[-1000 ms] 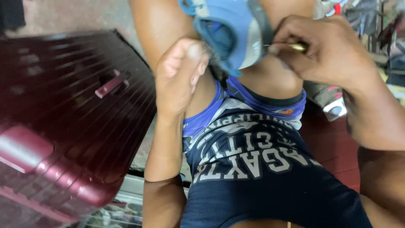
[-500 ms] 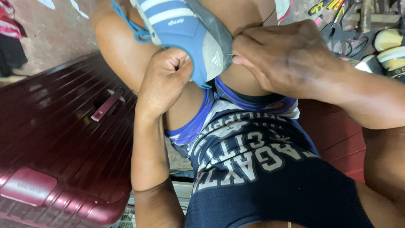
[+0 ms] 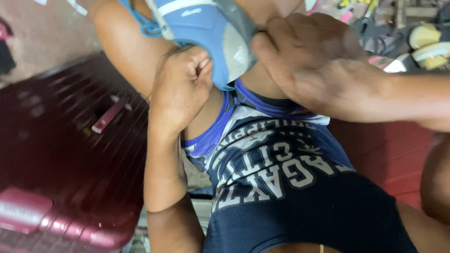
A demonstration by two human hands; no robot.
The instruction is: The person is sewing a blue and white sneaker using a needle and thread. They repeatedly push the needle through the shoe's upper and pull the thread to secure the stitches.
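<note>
1. A blue and white sports shoe [image 3: 206, 33] is seen at twelve o'clock, wedged between the knees.
2. The left hand [image 3: 180, 86] is closed in a fist against its heel; the right hand [image 3: 309, 61] is clenched at its grey edge.
3. It is judged light, soft above and stiffer at the sole, best gripped there.
4. A ribbed maroon suitcase [image 3: 61, 173] lies at eight o'clock; pale shoe soles [image 3: 429, 44] sit at two o'clock.

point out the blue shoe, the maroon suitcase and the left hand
blue shoe [image 3: 197, 28], head view, on its blue upper
maroon suitcase [image 3: 56, 154], head view, on its ribbed shell
left hand [image 3: 180, 86], head view, on the back of the fist
</note>
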